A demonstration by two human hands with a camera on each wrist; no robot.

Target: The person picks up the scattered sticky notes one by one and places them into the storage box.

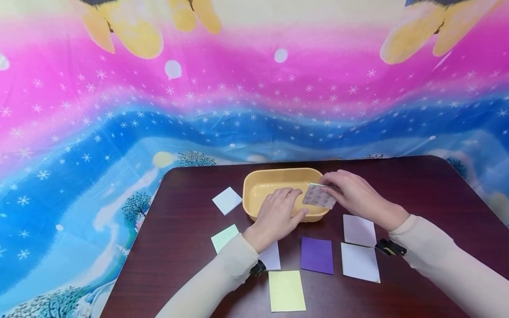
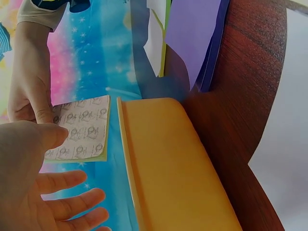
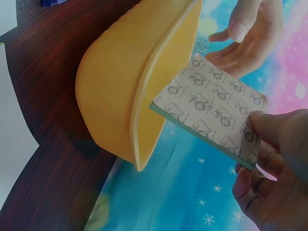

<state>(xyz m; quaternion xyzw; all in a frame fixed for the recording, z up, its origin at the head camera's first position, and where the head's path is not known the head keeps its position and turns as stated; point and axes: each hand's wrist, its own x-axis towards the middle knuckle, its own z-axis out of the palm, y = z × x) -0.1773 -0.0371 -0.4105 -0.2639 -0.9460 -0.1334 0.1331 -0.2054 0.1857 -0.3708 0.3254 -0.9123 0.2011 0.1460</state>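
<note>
My right hand [image 1: 354,194] pinches a square sticky note pad [image 1: 316,197] between thumb and fingers, above the right end of a yellow plastic basin [image 1: 256,187]. The printed backing of the pad [image 3: 211,106] faces the right wrist camera, and a green edge shows along its side. Over the front of the basin hangs my left hand [image 1: 278,214], fingers spread and holding nothing. In the left wrist view, the thumb of the left hand [image 2: 24,163] overlaps a corner of the pad.
On the dark wooden table [image 1: 191,198] lie more pads: a white one [image 1: 227,201] left of the basin, a pale green one [image 1: 224,237], a purple one [image 1: 316,255], a yellow one [image 1: 287,291], and two whitish ones [image 1: 360,262] at right. A lavender pad [image 1: 272,257] is partly hidden by the left arm.
</note>
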